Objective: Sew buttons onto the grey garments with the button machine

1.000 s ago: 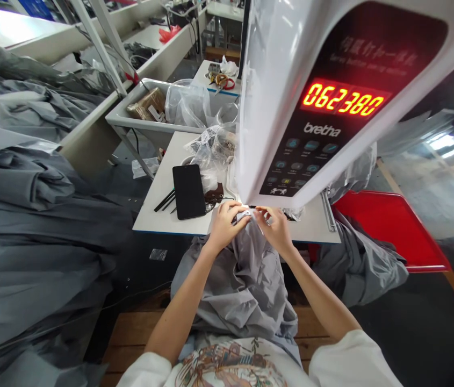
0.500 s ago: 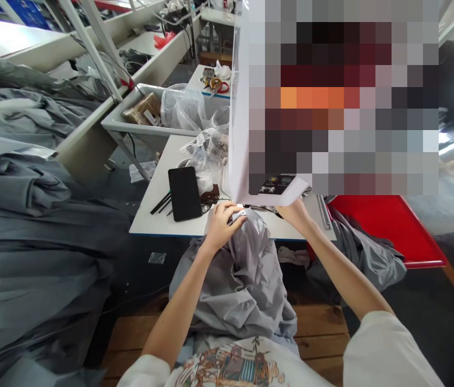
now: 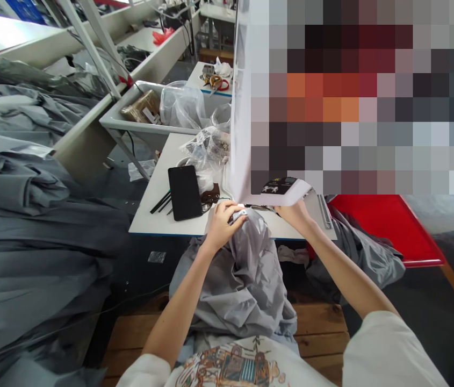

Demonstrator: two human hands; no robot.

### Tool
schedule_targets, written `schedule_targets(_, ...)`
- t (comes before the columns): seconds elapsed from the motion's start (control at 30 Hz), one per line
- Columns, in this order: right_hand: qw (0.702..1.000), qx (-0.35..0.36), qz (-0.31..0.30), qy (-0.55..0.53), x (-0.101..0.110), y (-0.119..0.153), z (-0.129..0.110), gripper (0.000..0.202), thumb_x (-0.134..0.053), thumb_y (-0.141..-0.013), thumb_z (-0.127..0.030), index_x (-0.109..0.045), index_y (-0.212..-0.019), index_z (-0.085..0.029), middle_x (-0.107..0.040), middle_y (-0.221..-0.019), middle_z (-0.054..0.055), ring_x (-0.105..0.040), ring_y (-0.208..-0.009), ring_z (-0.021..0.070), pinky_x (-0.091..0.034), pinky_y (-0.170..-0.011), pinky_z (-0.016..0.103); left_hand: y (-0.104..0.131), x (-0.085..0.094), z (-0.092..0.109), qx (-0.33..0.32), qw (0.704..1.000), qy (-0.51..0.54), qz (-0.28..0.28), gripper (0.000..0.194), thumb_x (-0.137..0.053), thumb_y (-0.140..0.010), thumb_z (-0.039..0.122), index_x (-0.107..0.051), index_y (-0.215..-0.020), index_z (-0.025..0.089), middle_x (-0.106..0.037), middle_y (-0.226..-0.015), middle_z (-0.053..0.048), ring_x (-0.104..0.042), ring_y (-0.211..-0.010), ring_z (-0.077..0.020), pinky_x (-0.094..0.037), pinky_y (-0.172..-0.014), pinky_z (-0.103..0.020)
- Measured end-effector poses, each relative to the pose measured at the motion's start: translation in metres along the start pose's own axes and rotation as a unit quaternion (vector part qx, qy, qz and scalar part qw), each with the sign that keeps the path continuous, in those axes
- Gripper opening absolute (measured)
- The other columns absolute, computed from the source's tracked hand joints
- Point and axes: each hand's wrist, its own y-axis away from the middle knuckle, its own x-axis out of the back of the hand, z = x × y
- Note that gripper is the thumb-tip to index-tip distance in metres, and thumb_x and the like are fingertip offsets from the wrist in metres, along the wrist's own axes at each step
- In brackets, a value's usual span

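I'm pinching grey cloth (image 3: 247, 285) with my left grip (image 3: 222, 224) and can't tell about my half-hidden right grip (image 3: 294, 215); sagging weight could be pulling the cloth askew.

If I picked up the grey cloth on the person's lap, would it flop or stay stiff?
The grey cloth would probably flop, as it drapes in loose folds below the left hand. Its fine creases suggest thin fabric, likely light for its size. Its faint sheen hints it may slip.
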Motion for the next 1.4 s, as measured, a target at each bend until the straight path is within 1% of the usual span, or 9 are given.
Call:
schedule_targets(0.13,1.0,0.0,-0.015,0.025,0.005,-0.001,-0.004,0.02,-0.048,-0.078,-0.011,-0.068,-0.082,-0.014,-0.065,-0.081,0.011,-0.06,-0.079,0.0227,-0.043,-0.075,0.031,0.0,0.0,0.0,-0.002,1.0,0.005,0.002,0.024,-0.06,-0.087,0.037,-0.065,-0.106,0.025,-0.058,-0.109,-0.005,-0.051,-0.107,-0.0207,-0.041,-0.095,-0.034)
schedule_targets(0.27,0.999,0.012,-0.03,0.013,0.007,-0.003,-0.002,0.021,-0.045,-0.078,-0.012,-0.066,-0.08,-0.013,-0.064,-0.077,0.009,-0.059,-0.077,0.0207,-0.042,-0.069,0.027,0.0,0.0,0.001,0.0,1.0,0.009,0.0,0.023,-0.06,-0.087,0.037,-0.065,-0.107,0.026,-0.057,-0.108,-0.005,-0.051,-0.107,-0.0206,-0.041,-0.094,-0.034)
schedule_targets(0.43,1.0,0.004,0.003,-0.024,0.004,-0.002,0.007,0.017,-0.047,-0.079,-0.018,-0.064,-0.077,-0.015,-0.063,-0.073,0.007,-0.057,-0.074,0.0192,-0.041,-0.066,0.025,0.0,0.001,0.001,0.0,1.0,0.013,0.002,0.023,-0.06,-0.087,0.037,-0.065,-0.106,0.025,-0.057,-0.107,-0.005,-0.052,-0.106,-0.0204,-0.042,-0.094,-0.034)
schedule_targets(0.63,0.998,0.041,-0.024,-0.052,0.004,-0.002,0.009,0.015,-0.051,-0.08,-0.021,-0.065,-0.077,-0.017,-0.064,-0.076,0.007,-0.058,-0.075,0.0201,-0.042,-0.069,0.026,0.0,0.0,0.0,-0.006,1.0,0.012,0.008,0.024,-0.061,-0.086,0.036,-0.065,-0.107,0.025,-0.057,-0.107,-0.006,-0.051,-0.107,-0.0206,-0.042,-0.095,-0.035)
schedule_targets(0.8,0.998,0.032,-0.014,-0.046,0.006,-0.001,0.004,0.016,-0.051,-0.081,-0.023,-0.065,-0.077,-0.017,-0.064,-0.074,0.007,-0.059,-0.075,0.0212,-0.043,-0.07,0.027,0.0,0.0,0.0,-0.005,1.0,0.013,0.005,0.024,-0.06,-0.087,0.037,-0.065,-0.107,0.025,-0.057,-0.108,-0.006,-0.051,-0.107,-0.0206,-0.042,-0.095,-0.035)
schedule_targets(1.03,0.998,0.033,0.0,-0.049,-0.001,-0.002,0.01,0.011,-0.052,-0.076,-0.018,-0.063,-0.072,-0.017,-0.063,-0.073,0.006,-0.058,-0.07,0.0192,-0.042,-0.067,0.026,0.0,0.0,0.0,-0.003,1.0,0.009,0.006,0.023,-0.061,-0.087,0.036,-0.065,-0.106,0.025,-0.057,-0.107,-0.006,-0.051,-0.107,-0.0208,-0.042,-0.096,-0.035)
schedule_targets(1.13,0.996,0.04,0.012,-0.082,0.0,-0.001,0.011,0.009,-0.051,-0.074,-0.017,-0.061,-0.073,-0.017,-0.064,-0.075,0.006,-0.058,-0.071,0.0186,-0.043,-0.068,0.026,0.0,0.0,0.0,-0.003,1.0,0.012,0.005,0.023,-0.061,-0.087,0.036,-0.065,-0.106,0.025,-0.057,-0.107,-0.006,-0.051,-0.107,-0.0207,-0.042,-0.096,-0.035)
schedule_targets(1.27,0.981,0.027,0.026,-0.19,0.007,0.002,0.011,0.006,-0.052,-0.072,-0.018,-0.057,-0.074,-0.017,-0.062,-0.071,0.002,-0.057,-0.069,0.0163,-0.043,-0.067,0.025,0.0,0.0,0.001,-0.004,1.0,0.014,0.008,0.023,-0.061,-0.086,0.036,-0.065,-0.106,0.025,-0.057,-0.107,-0.005,-0.051,-0.107,-0.0204,-0.042,-0.096,-0.035)
schedule_targets(1.4,0.968,0.007,0.011,-0.25,0.011,0.003,0.011,0.007,-0.054,-0.07,-0.017,-0.058,-0.076,-0.017,-0.062,-0.069,0.0,-0.056,-0.065,0.0146,-0.043,-0.066,0.024,0.0,-0.001,0.0,-0.002,1.0,0.009,0.007,0.023,-0.061,-0.086,0.036,-0.065,-0.106,0.025,-0.057,-0.106,-0.006,-0.052,-0.107,-0.021,-0.042,-0.096,-0.036)
